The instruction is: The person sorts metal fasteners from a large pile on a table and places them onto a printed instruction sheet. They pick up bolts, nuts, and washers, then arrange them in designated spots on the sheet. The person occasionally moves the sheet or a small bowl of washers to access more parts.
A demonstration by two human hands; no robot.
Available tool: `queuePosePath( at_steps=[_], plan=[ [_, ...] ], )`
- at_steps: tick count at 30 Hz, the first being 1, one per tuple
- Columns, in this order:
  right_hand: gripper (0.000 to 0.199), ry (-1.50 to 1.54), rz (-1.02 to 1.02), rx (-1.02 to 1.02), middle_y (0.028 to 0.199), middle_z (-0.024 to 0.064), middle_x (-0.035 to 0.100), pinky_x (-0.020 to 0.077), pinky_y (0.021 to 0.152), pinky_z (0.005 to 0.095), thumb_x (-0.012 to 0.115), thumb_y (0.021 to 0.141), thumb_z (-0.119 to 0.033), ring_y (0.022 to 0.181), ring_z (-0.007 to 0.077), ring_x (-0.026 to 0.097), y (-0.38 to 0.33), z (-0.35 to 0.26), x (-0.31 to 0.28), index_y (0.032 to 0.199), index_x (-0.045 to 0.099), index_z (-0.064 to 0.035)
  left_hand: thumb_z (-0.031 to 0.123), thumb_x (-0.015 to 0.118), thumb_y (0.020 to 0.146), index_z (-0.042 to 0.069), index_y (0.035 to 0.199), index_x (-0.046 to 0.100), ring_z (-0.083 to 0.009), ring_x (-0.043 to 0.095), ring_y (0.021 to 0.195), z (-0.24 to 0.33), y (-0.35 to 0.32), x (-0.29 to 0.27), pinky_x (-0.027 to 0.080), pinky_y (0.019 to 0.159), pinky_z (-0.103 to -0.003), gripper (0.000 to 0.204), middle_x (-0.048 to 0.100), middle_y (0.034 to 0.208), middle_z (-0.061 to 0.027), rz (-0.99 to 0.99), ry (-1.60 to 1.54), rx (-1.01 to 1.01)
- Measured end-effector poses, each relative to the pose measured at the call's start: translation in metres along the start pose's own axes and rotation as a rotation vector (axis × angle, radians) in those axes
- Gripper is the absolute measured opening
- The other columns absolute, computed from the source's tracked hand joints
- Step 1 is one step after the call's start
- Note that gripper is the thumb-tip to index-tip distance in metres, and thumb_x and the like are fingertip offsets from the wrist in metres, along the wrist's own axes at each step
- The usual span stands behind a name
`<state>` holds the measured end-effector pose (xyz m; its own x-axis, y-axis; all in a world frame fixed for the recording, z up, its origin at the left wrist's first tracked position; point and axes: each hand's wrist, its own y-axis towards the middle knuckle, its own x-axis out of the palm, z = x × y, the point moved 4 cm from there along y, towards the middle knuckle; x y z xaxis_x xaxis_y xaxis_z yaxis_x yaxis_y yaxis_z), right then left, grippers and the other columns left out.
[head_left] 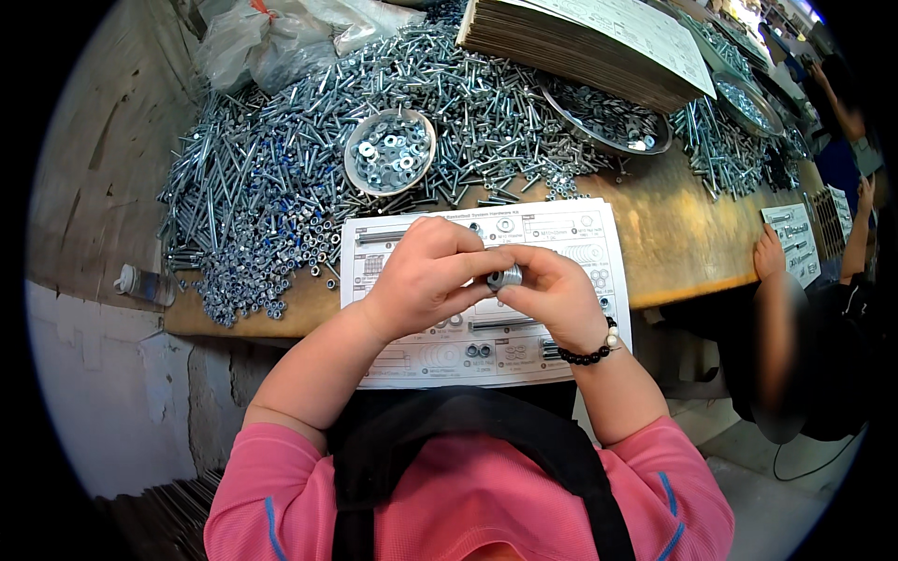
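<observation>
Over a printed sheet (pixel 398 374), both my hands meet around a short stack of silver washers (pixel 506 278). My right hand (pixel 552 292) pinches the stack between thumb and fingers. My left hand (pixel 423 278) is closed, its fingertips pressed against the stack's left side. The sheet is white with hardware drawings in boxes. A long bolt (pixel 382 238) lies near its upper left, partly behind my left hand. Another bolt (pixel 500 325) rests below the hands, and two nuts (pixel 478 351) sit lower down. A washer (pixel 505 225) is near the sheet's top edge.
A heap of loose bolts (pixel 290 131) covers the far side of the wooden table (pixel 669 248), with nuts (pixel 248 280) at left. Beyond the sheet are a bowl of washers (pixel 391 151), a metal tray (pixel 608 122) and a card stack (pixel 571 56). Another person's hand (pixel 769 252) touches a sheet at right.
</observation>
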<state>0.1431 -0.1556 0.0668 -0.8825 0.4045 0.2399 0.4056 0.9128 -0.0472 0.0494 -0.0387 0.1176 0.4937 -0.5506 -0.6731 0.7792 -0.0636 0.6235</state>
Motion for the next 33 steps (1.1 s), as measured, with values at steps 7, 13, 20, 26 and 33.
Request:
queuePosePath(
  at_steps=[7,13,20,26,33],
  plan=[
    [0.04,-0.008,-0.045,-0.026,0.071,-0.0076,0.049,0.0315,0.052,0.0161,0.066,0.077,-0.007,0.06,0.0003,0.039,-0.008,-0.007,-0.009,0.115,0.056,-0.0009,0.004,0.073,0.059,0.013,0.096,0.064,-0.0192,0.052,0.074,-0.001,0.004,0.012,0.041,0.066,-0.031,0.038,0.055,0.08,-0.0015,-0.012,-0.197,-0.102],
    [0.04,0.049,-0.048,-0.012,0.078,-0.0045,0.052,0.0347,0.056,0.0161,0.064,0.078,-0.005,0.064,0.0014,0.042,-0.013,-0.005,-0.019,0.117,0.054,0.0003,0.003,0.073,0.06,0.01,0.095,0.064,-0.0198,0.052,0.077,-0.002,0.012,0.022,0.043,0.07,-0.031,0.037,0.054,0.083,-0.0034,-0.043,-0.285,-0.158],
    [0.035,0.2,-0.049,0.168,0.107,0.009,0.06,0.048,0.08,0.0247,0.058,0.083,-0.001,0.097,0.0134,0.059,-0.037,0.023,-0.026,0.117,0.051,0.0023,0.004,0.065,0.071,0.003,0.101,0.058,-0.0153,0.058,0.073,-0.035,0.027,0.066,0.048,0.068,-0.026,0.031,0.056,0.091,-0.0075,-0.062,-0.498,-0.467],
    [0.036,0.097,-0.24,0.172,0.105,0.0057,0.061,0.0462,0.076,0.021,0.06,0.082,-0.004,0.092,0.0087,0.058,-0.055,0.042,-0.009,0.117,0.052,-0.0004,0.004,0.061,0.071,0.004,0.1,0.059,-0.0222,0.06,0.081,-0.051,0.052,0.145,0.048,0.075,-0.032,0.03,0.057,0.093,-0.0113,-0.454,-0.212,-0.385],
    [0.037,0.072,-0.19,0.176,0.105,0.0053,0.06,0.0462,0.076,0.021,0.061,0.081,-0.004,0.091,0.0085,0.058,-0.062,0.039,-0.02,0.117,0.052,-0.0006,0.01,0.058,0.072,0.005,0.096,0.062,-0.0277,0.059,0.084,-0.049,0.056,0.169,0.046,0.076,-0.037,0.025,0.059,0.093,-0.0129,-0.538,0.111,-0.255]
  ],
)
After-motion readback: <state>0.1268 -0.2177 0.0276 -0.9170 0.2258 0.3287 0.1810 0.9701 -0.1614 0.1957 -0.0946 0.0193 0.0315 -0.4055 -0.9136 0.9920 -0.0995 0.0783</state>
